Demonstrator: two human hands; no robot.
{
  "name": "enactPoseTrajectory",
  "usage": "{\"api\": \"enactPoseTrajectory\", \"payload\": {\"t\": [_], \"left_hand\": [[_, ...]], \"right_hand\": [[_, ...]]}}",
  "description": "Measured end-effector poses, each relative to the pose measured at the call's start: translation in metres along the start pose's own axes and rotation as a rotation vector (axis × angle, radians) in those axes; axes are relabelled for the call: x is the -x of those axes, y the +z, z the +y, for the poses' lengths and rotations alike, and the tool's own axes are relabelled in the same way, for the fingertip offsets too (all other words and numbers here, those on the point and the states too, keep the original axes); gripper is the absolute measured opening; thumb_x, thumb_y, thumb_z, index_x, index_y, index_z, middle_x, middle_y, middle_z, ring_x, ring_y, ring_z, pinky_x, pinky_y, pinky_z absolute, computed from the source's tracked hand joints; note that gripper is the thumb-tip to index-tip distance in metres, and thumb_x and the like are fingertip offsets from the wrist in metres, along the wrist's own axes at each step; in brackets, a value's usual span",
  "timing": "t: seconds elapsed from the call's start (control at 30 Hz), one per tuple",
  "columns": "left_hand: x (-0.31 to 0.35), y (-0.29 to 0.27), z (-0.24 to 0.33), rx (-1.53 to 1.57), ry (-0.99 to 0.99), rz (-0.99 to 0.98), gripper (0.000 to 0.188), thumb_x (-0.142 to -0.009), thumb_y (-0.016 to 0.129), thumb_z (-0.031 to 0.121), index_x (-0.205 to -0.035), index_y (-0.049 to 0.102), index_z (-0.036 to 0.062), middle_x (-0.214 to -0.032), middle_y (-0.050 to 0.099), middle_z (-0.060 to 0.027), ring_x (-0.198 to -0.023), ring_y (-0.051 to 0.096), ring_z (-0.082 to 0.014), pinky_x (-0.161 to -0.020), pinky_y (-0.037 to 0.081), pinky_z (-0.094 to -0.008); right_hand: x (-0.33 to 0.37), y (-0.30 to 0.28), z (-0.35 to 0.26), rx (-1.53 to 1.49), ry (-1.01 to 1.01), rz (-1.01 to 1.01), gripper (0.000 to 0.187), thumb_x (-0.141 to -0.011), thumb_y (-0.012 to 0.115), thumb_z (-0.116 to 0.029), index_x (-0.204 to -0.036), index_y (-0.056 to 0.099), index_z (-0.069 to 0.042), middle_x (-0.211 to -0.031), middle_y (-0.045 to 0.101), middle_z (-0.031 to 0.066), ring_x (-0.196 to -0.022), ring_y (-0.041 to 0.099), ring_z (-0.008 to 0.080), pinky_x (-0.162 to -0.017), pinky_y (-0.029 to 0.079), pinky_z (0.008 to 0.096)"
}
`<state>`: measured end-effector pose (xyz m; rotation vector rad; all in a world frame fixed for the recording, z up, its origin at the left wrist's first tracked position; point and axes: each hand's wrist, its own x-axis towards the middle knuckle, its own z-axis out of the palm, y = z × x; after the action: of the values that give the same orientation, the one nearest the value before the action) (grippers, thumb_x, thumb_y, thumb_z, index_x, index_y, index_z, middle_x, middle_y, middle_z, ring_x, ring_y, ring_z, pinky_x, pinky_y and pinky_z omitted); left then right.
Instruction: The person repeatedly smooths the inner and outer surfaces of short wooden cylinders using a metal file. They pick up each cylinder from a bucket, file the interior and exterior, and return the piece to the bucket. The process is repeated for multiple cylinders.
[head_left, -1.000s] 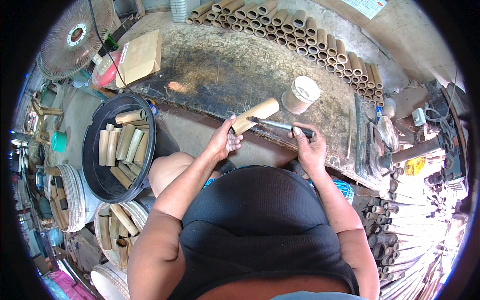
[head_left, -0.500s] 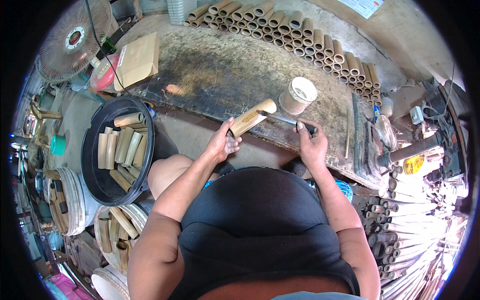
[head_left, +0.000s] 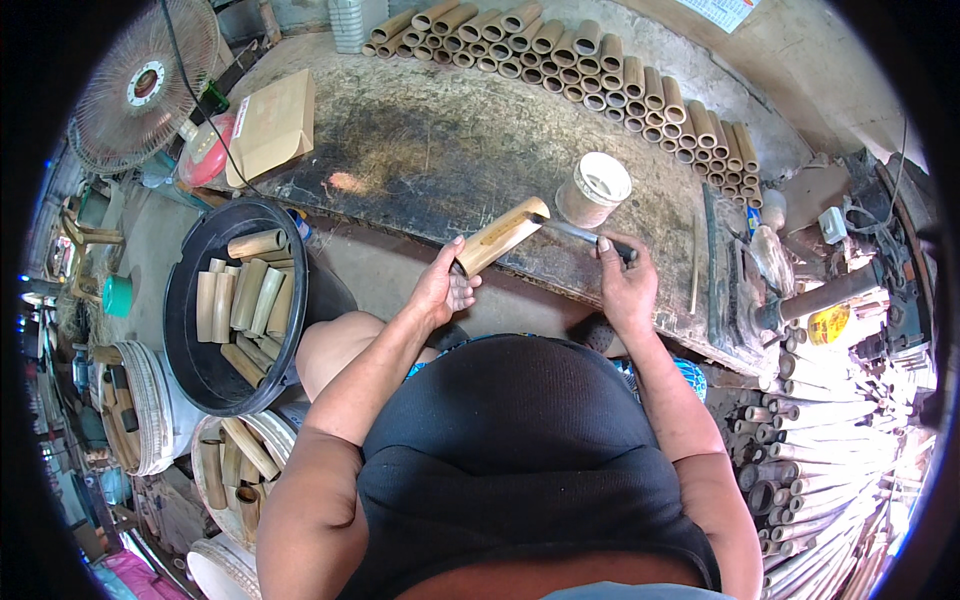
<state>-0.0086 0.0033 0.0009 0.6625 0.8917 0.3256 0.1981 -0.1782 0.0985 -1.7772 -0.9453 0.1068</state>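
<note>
My left hand point(head_left: 440, 287) grips the near end of a short bamboo tube point(head_left: 497, 238), which tilts up and away to the right over the table's front edge. Dark marking shows on the tube's upper side. Between the fingers of my right hand point(head_left: 627, 278) is a slim paintbrush point(head_left: 575, 232) with a dark handle end and a metallic shaft. Its dark tip meets the tube near the far end. Just beyond the brush stands a whitish open tub point(head_left: 594, 190) on the worn wooden table point(head_left: 420, 140).
Bamboo tubes point(head_left: 560, 65) are stacked along the table's back. To my left, a black basin point(head_left: 180, 330) holds several tubes, with white buckets point(head_left: 155, 405) below it. A fan point(head_left: 145, 85) and cardboard point(head_left: 272, 128) sit far left. Long bamboo poles point(head_left: 820, 470) lie at right.
The brush tip has shifted along the tube toward its far end. My left hand still holds the tube in nearly the same place.
</note>
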Motion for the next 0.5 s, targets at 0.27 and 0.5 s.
{"api": "enactPoseTrajectory", "payload": {"t": [0.27, 0.5], "left_hand": [[-0.002, -0.001, 0.000, 0.015, -0.029, -0.027, 0.069, -0.082, 0.068, 0.071, -0.106, 0.061, 0.0066, -0.073, 0.068, -0.0074, -0.050, 0.060, -0.0091, -0.048, 0.057, -0.0276], [-0.004, -0.007, 0.000, 0.248, -0.256, -0.217, 0.064, -0.086, 0.059, 0.073, -0.100, 0.063, 0.0110, -0.067, 0.057, 0.0021, -0.051, 0.050, -0.0091, -0.056, 0.051, -0.0293]], "right_hand": [[0.022, 0.013, -0.019, 0.098, -0.192, -0.088, 0.018, -0.090, 0.075, -0.016, -0.106, 0.073, -0.008, -0.102, 0.068, 0.0138, -0.098, 0.063, 0.0295, -0.089, 0.047, 0.0378], [0.020, 0.009, -0.021, -0.104, -0.018, -0.057, 0.017, -0.088, 0.075, -0.009, -0.105, 0.072, -0.005, -0.106, 0.067, 0.0124, -0.102, 0.062, 0.0265, -0.092, 0.047, 0.0373]]}}
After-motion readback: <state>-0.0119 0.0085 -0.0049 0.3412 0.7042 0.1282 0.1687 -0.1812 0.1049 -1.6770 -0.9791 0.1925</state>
